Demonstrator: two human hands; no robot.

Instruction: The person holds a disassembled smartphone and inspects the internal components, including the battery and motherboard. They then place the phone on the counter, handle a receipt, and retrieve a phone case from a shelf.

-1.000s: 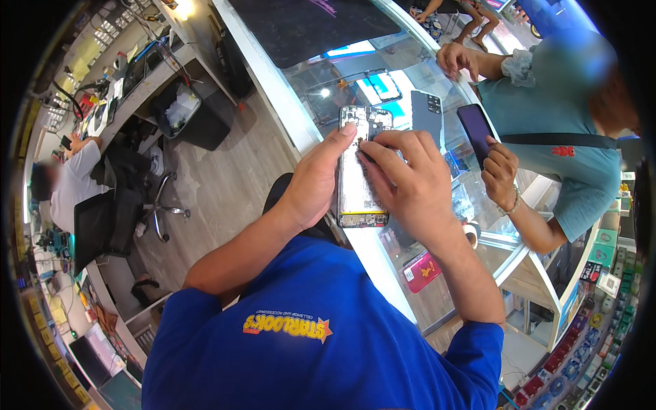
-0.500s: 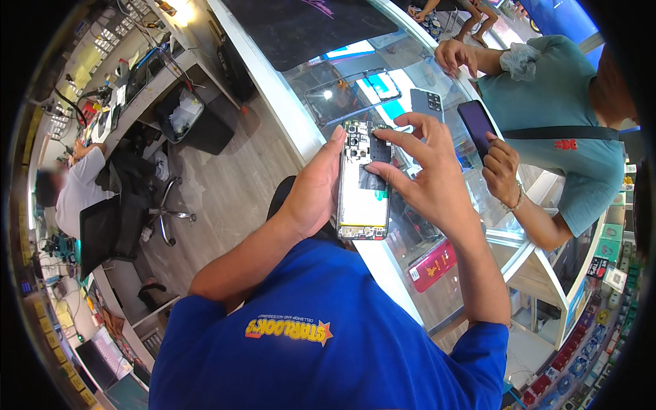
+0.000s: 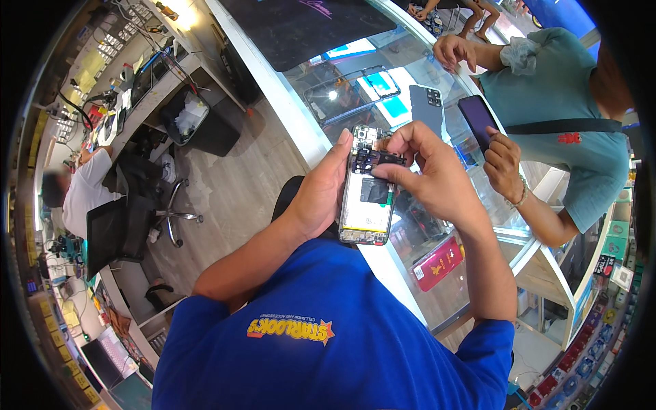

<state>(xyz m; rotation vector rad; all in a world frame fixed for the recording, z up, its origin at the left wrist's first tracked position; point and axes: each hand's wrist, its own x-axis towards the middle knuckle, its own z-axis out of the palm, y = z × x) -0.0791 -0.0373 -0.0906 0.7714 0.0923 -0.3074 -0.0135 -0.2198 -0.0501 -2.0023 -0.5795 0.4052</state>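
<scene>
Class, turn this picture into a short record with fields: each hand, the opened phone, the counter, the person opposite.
Left hand: holds the phone's left side
Right hand: pinches a dark part at the phone's upper section; whether detached, unclear
Opened phone: inner parts exposed
Counter: glass-topped, white-edged; black mat at far end
Person opposite: holds a dark-screened phone
</scene>
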